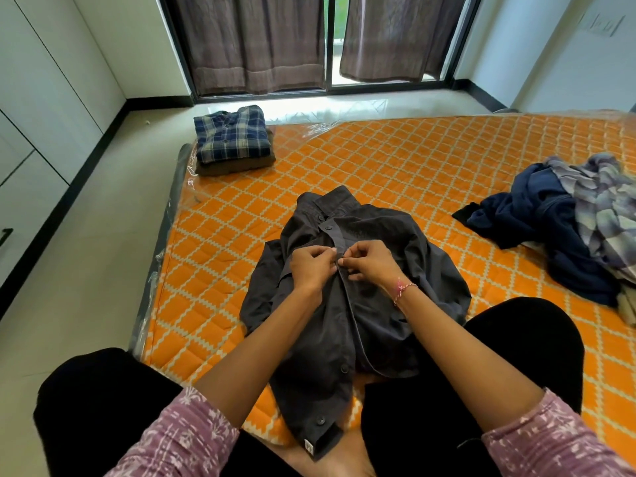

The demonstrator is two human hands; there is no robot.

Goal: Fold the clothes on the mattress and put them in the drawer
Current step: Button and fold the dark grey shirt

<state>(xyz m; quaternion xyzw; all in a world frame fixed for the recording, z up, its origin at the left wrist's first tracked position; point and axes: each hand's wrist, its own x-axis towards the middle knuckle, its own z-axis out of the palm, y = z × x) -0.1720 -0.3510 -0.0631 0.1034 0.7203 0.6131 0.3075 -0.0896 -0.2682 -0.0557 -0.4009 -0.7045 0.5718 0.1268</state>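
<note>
A dark grey button-up shirt point(375, 304) lies face up on the orange quilted mattress point(395, 160), collar pointing away from me. My left hand point(311, 266) and my right hand point(373, 265) meet at the shirt's front placket, each pinching the fabric edge at a button. A folded blue plaid shirt point(230, 134) sits on top of a folded brown garment point(237, 165) at the mattress's far left corner. A loose heap of unfolded clothes point(571, 222), navy and grey plaid, lies at the right.
White wardrobe doors with drawers point(38, 108) line the left wall across a strip of tiled floor point(89, 263). Brown curtains point(254, 43) hang over a glass door at the back. My black-clad knees point(526, 342) frame the shirt's lower end.
</note>
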